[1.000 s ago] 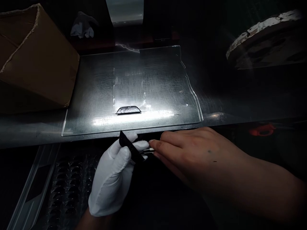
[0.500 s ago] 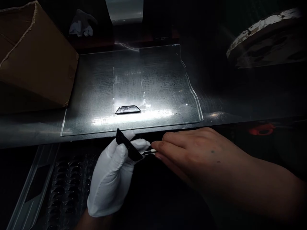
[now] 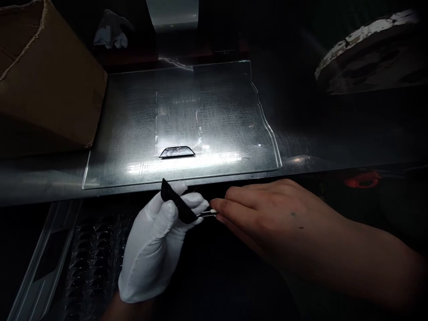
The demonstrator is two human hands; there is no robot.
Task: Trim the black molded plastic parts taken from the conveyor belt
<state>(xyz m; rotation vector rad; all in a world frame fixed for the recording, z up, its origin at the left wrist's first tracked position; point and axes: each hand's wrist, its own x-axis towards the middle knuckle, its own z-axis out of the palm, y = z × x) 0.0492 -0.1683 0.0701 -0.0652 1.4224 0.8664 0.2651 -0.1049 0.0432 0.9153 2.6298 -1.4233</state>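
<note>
My left hand point(image 3: 152, 247), in a white glove, is closed round a small flat black piece point(image 3: 175, 203) just below the bench's front edge. My bare right hand point(image 3: 267, 214) pinches a thin light-tipped stick point(image 3: 207, 213) whose end meets the black piece at my gloved fingertips. A second small dark piece point(image 3: 177, 152) lies on the clear scratched plate point(image 3: 234, 116) on the metal bench, under bright light.
A brown cardboard box point(image 3: 43, 80) stands at the left on the bench. A clear plastic tray of moulded pockets point(image 3: 90, 263) lies low at the left. White gloves point(image 3: 109, 33) lie at the back. A round flaky disc point(image 3: 368, 49) sits at the upper right.
Both hands and the black piece have barely shifted, drifting slightly left; the view has dropped a little. The grips are unchanged.
</note>
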